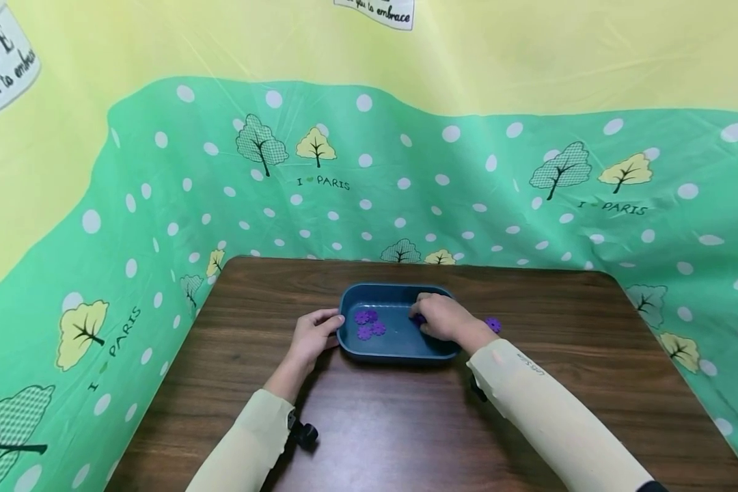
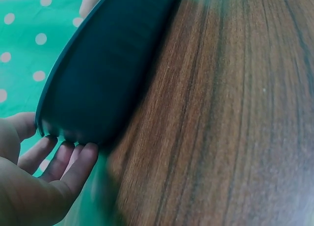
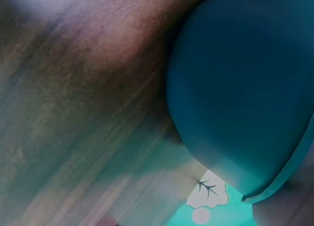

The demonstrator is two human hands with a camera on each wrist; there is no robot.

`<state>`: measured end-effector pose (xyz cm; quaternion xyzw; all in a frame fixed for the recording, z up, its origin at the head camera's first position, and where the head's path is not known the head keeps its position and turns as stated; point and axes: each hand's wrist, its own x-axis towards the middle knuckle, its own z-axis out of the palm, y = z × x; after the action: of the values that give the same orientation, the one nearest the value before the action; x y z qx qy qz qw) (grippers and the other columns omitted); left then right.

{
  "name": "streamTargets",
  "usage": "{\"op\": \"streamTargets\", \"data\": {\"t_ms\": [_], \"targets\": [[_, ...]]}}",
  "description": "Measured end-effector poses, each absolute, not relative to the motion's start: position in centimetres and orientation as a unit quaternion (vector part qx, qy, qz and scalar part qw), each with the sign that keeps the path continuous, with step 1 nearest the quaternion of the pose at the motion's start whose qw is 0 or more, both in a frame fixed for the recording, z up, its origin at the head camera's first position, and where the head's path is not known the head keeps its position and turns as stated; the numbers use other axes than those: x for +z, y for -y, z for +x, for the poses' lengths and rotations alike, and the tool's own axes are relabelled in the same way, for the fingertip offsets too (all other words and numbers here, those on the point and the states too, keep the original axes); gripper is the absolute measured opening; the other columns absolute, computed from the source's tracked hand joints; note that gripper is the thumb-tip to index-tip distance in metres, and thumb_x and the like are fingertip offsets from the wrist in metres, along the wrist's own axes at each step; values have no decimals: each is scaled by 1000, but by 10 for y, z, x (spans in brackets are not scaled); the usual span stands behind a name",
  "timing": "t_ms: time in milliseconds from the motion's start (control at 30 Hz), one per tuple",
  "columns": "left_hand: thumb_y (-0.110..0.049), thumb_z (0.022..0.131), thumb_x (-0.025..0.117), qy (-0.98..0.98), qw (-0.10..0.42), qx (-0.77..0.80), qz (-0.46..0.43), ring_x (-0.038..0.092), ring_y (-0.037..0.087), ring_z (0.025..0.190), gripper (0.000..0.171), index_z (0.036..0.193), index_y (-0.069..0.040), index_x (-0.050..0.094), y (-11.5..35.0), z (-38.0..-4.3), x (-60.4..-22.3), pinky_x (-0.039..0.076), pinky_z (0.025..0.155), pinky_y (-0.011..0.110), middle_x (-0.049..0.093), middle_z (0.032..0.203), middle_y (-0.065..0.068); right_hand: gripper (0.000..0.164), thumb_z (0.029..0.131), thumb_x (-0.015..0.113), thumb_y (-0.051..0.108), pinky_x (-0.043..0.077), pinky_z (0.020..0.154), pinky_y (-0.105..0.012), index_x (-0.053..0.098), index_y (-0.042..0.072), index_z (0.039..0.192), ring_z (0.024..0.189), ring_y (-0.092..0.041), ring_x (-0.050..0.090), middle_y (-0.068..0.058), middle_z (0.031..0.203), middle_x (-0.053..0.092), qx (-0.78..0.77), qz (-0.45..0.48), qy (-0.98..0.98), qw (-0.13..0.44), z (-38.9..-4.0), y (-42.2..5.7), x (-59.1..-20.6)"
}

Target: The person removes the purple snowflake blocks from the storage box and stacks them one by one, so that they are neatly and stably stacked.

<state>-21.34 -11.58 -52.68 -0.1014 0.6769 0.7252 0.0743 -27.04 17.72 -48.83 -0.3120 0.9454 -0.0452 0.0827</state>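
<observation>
The left hand (image 1: pixel 311 335) is gripping the left end of the blue tray (image 1: pixel 400 358) on the table (image 1: pixel 393 424), likely steadying it, while the right hand (image 1: pixel 444 318), partly hiding its fingertips, is apparently pinching a purple piece (image 1: pixel 419 319) inside.

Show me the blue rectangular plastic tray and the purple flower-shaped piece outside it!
Blue rectangular plastic tray (image 1: pixel 401 331): head view, bare inside floor.
Purple flower-shaped piece (image 1: pixel 493 324) outside the tray: head view, its middle.

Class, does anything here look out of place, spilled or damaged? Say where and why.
One purple piece lies on the wooden table, just right of the blue tray, while four matching pieces sit grouped inside; that makes it look stray. No damage shows.
</observation>
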Motion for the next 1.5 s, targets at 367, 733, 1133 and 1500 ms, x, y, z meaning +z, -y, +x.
{"op": "streamTargets", "data": {"t_ms": [367,733,1133,1500], "targets": [[-16,96,73,-679,66,723,-104,68,25,103,38,128,4,68,112,-213,-527,64,78,33,69,117,14,26,93,76,17,57,97,-45,76,10,118,107,-24,65,-5,116,66,-124,-312,-941,33,-267,-184,-487],[-15,95,72,-681,65,722,-104,68,24,102,37,127,4,69,111,-216,-527,64,77,34,70,114,12,28,94,76,19,57,100,-48,76,8,119,113,-26,65,-6,120,69,-180,-281,-943,2,-264,-201,-483],[-17,95,73,-677,67,725,-108,69,24,102,38,128,2,69,112,-218,-528,64,79,35,71,116,13,27,91,79,15,60,93,-46,77,4,116,109,-25,68,-5,118,70,-241,-283,-927,-45,-255,-220,-478],[-18,96,72,-675,73,726,-108,69,25,105,40,130,3,67,112,-216,-527,64,81,34,69,123,20,25,89,82,16,62,89,-44,77,9,112,105,-24,69,-3,113,73,-279,-272,-917,-85,-250,-232,-476]]}}
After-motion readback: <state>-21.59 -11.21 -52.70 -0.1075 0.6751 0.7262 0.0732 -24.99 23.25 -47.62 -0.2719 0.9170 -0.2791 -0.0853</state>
